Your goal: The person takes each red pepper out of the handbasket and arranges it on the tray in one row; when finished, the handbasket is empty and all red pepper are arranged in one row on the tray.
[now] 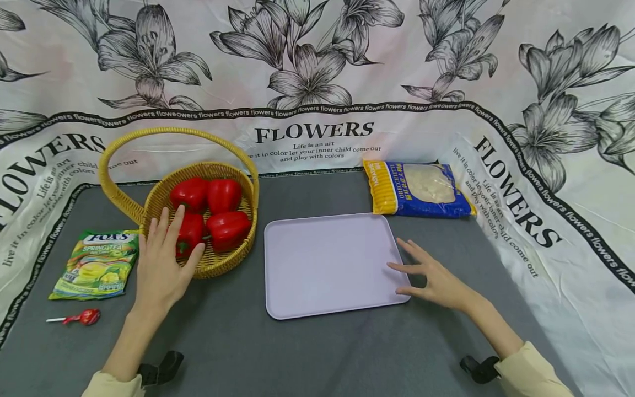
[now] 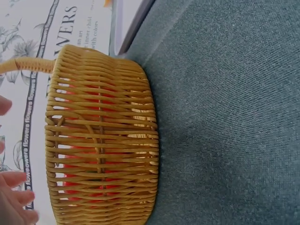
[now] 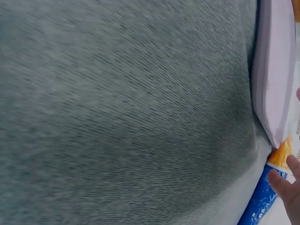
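Red peppers (image 1: 228,230) in basket (image 1: 220,268), near left hand (image 1: 161,275), tray (image 1: 329,267) between both hands (image 1: 439,284)

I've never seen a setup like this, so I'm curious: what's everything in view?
Round woven wicker basket with arched handle: one, yellow, left of centre
Glossy bell peppers: four, red, inside the basket
Flat rectangular tray: one, pale lilac, centre
Plastic pasta bag: one, blue and yellow, beyond the tray's far right corner
FOX'S packet: one, green and yellow, left of the basket
Round lollipop: one, red with white stick, nearer than the packet
Table covering: one, grey, underneath
Flower-printed cloth: white and black, behind and at the sides
Wrist straps: two, black, by the wrists
Sleeves: two, cream, bottom edge
Left hand: one, at the basket's near left
Right hand: one, at the tray's right edge
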A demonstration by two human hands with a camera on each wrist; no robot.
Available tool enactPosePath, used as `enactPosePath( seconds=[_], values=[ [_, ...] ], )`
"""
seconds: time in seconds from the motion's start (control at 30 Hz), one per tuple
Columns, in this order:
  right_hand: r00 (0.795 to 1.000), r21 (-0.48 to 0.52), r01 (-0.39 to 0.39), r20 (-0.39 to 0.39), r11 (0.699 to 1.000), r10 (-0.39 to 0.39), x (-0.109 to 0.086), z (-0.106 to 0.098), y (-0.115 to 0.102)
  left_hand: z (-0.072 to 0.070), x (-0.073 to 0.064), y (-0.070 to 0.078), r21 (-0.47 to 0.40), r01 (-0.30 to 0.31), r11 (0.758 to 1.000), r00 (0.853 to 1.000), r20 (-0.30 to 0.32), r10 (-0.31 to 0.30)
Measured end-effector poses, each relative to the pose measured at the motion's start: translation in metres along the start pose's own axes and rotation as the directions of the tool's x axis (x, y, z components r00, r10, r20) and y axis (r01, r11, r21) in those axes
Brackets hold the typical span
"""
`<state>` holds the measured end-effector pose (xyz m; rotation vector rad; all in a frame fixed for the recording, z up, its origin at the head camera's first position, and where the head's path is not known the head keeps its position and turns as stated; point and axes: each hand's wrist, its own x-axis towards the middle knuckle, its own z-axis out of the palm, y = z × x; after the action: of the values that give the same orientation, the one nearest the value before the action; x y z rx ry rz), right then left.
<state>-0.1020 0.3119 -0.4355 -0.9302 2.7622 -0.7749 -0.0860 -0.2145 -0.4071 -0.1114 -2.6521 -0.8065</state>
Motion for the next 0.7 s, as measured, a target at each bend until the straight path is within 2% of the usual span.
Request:
enactPosePath(
  seconds=[0.17,0.3,0.53,0.7],
  values=[
    [0.998,-0.06,0.066,-0.004,0.996,-0.066,-0.005,0.004,-0.001,-0.004,-0.001,-0.001,-0.106,0.042,0.993,0.999,0.003,-0.042],
    [0.995,-0.08,0.095,0.039,0.992,-0.092,-0.004,0.005,0.001,-0.006,-0.001,-0.004,-0.171,0.052,0.984,0.999,-0.001,-0.053],
    [0.98,-0.125,0.169,0.126,0.978,-0.153,0.003,-0.003,0.008,-0.01,0.0,-0.006,-0.204,0.063,0.977,0.998,0.032,-0.057],
    [0.974,-0.096,0.184,0.152,0.978,-0.168,0.005,-0.005,0.014,-0.013,0.003,-0.008,-0.263,0.09,0.961,0.994,0.08,-0.071]
  ],
)
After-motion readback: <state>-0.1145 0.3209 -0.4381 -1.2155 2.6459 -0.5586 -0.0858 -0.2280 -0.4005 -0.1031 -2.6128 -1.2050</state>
